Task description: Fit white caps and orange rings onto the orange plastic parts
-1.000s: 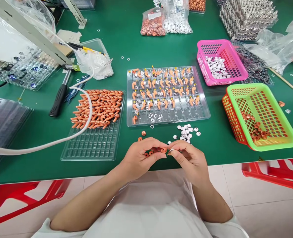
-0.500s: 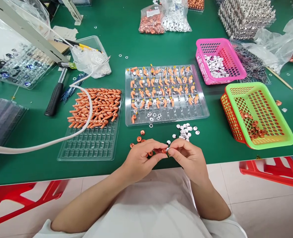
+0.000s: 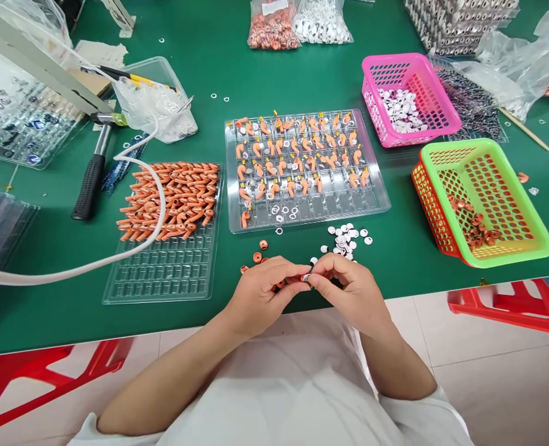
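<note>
My left hand [image 3: 267, 294] pinches a small round copper-orange cap, mostly hidden behind the fingers, between thumb and forefinger. Pressed up against it, my right hand [image 3: 355, 294] grips a small white disc [image 3: 306, 278] at the cap's face. The fingertips of both hands meet above the table's front edge. Loose orange caps [image 3: 257, 257] lie just beyond my left hand, some partly covered by it. Beyond my right hand is a scatter of white discs [image 3: 343, 240]. Farther back stands a clear tray [image 3: 339, 207] with rows of bent orange pieces and several loose white rings.
To the left, another clear tray [image 3: 158, 275] holds piled orange tubes, with a white cable [image 3: 160, 217] across it. A hammer [image 3: 90, 179] lies beyond. Pink [image 3: 445, 118] and green [image 3: 541, 244] baskets stand right. Bags of caps [image 3: 274, 28] and discs [image 3: 323, 23] are at the back.
The view has shifted slightly. Both hands stay together, and the white disc now sits closer against the orange cap at my left fingertips.
</note>
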Demonstrator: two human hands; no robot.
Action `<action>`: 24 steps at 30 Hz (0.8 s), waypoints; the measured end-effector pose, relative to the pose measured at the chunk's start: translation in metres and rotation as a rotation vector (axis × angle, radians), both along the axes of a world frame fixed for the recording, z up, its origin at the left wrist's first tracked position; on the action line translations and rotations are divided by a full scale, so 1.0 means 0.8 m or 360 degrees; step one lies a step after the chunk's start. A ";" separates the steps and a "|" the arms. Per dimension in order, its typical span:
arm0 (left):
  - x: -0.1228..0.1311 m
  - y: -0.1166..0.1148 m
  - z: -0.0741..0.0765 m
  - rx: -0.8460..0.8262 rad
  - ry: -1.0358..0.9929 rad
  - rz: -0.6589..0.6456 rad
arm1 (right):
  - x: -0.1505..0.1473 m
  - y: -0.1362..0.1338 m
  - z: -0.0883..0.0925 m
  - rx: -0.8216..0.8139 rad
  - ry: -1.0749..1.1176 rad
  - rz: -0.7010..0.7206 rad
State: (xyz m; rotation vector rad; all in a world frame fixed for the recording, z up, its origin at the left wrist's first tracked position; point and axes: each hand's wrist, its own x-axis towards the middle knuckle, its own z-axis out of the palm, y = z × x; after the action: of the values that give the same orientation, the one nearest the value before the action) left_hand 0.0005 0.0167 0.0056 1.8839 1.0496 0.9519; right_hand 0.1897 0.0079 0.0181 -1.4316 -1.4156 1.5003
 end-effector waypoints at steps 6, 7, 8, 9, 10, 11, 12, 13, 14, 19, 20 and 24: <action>0.000 0.000 -0.005 0.0137 -0.0006 -0.0016 | -0.001 0.004 0.002 -0.0024 -0.0084 0.0045; 0.000 0.000 -0.006 0.0164 -0.0013 -0.0015 | -0.001 0.004 0.002 -0.0024 -0.0089 0.0046; 0.000 0.000 -0.007 0.0190 -0.0010 -0.0011 | -0.001 0.004 0.002 -0.0023 -0.0094 0.0046; 0.001 0.000 -0.007 0.0216 0.0000 -0.0007 | -0.001 0.004 0.002 -0.0021 -0.0101 0.0046; 0.001 0.000 -0.008 0.0243 0.0019 -0.0004 | -0.001 0.004 0.002 -0.0019 -0.0109 0.0048; 0.001 0.000 -0.009 0.0273 0.0043 -0.0004 | 0.000 0.004 0.002 -0.0013 -0.0122 0.0053; 0.001 0.000 -0.009 0.0309 0.0068 -0.0011 | 0.000 0.003 0.001 -0.0004 -0.0137 0.0065; 0.000 0.000 -0.010 0.0351 0.0090 -0.0024 | 0.001 0.003 0.001 0.0007 -0.0157 0.0083; 0.000 0.000 -0.011 0.0393 0.0106 -0.0041 | 0.002 0.003 0.001 0.0021 -0.0176 0.0106; -0.001 0.001 -0.011 0.0403 0.0111 -0.0074 | 0.006 0.005 0.001 0.0067 -0.0213 0.0193; -0.002 0.001 -0.010 0.0367 0.0104 -0.0074 | 0.007 0.005 0.001 0.0072 -0.0206 0.0204; -0.003 0.000 -0.009 0.0251 0.0129 -0.0089 | 0.006 0.006 0.000 0.0110 -0.0203 0.0234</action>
State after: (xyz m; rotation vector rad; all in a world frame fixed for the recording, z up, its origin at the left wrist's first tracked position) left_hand -0.0021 0.0169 -0.0018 2.0859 0.9880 0.9568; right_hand 0.1944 0.0127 0.0184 -1.4292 -1.6660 1.4547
